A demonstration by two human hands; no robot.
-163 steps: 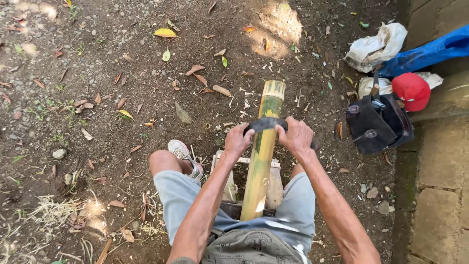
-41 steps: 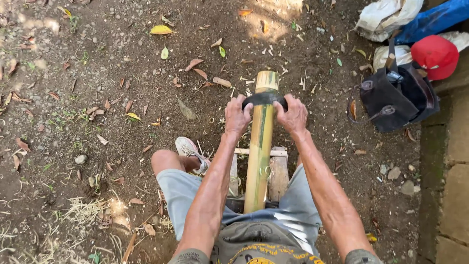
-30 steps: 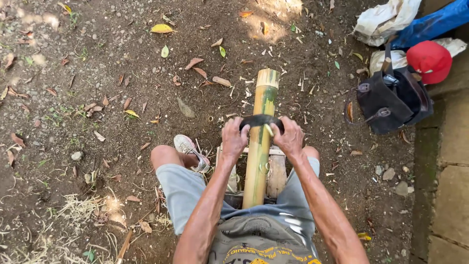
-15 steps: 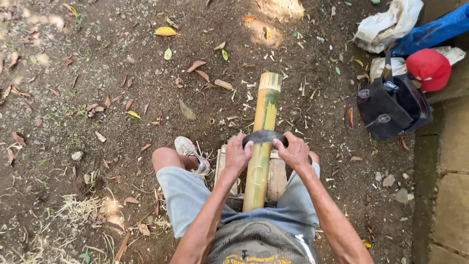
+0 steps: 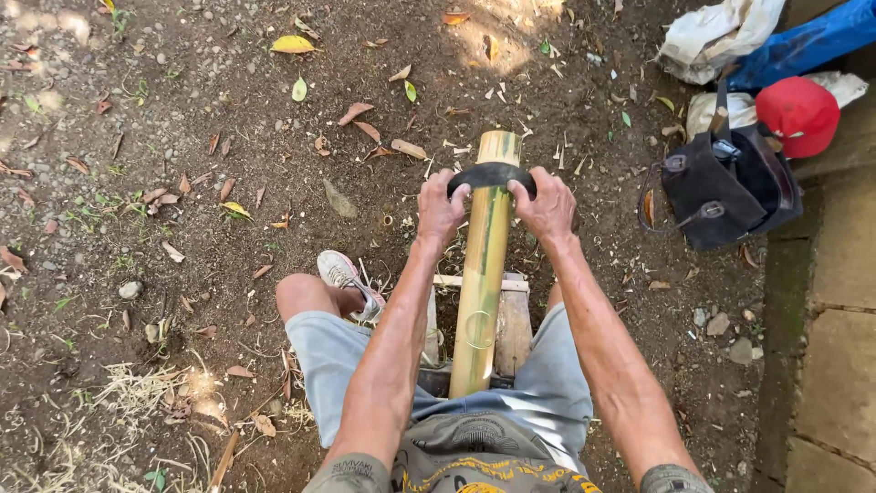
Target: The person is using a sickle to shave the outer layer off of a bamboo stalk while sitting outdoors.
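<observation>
Both our hands are clamped on one curved dark blade (image 5: 491, 175); the left hand (image 5: 442, 206) grips its left end, the right hand (image 5: 547, 204) its right end, fingers wrapped shut, and the blade bridges between them across the bamboo (image 5: 482, 283). That bamboo lies between our knees, its long axis running straight away from us; the near end sits at our lap on a wooden block (image 5: 511, 324), the far cut end (image 5: 499, 146) points forward over the dirt (image 5: 182, 137), just past the blade. So the blade crosses the pole at right angles, near its far tip, and almost the whole length of pole stretches back from the hands toward our body; both hands stand equally near, one touching each flank. Our left shoe (image 5: 345, 274) rests just left of the pole; a black bag (image 5: 725, 187) and red cap (image 5: 798, 111) lie well apart to the right, beside a paved edge (image 5: 839, 347).
</observation>
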